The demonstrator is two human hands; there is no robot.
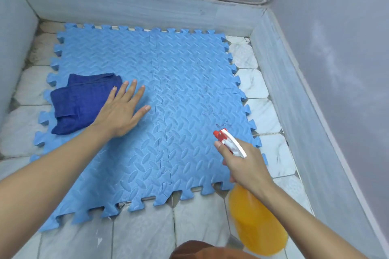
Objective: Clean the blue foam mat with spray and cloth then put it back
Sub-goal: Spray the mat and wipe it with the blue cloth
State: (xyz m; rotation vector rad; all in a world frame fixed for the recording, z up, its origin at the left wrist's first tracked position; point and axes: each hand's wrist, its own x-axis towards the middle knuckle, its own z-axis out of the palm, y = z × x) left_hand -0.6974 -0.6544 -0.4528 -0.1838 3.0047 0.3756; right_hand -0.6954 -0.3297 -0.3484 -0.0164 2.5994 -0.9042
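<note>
The blue foam mat [179, 73], made of interlocking tiles, lies flat on the tiled floor. Dark specks mark its middle and right part. A dark blue cloth [80, 101] lies crumpled on the mat's left side. My left hand [122, 109] rests flat on the mat with fingers spread, its little finger side touching the cloth. My right hand [244, 164] grips the neck of a spray bottle [256, 221] filled with orange liquid. Its red and white nozzle points toward the mat's centre, and my index finger lies at the trigger.
Pale grey walls close in at the back [147, 8], the left and the right [315, 111]. White tiled floor [143, 235] shows around the mat, widest at the front. A brown object [195, 250] sits at the bottom edge.
</note>
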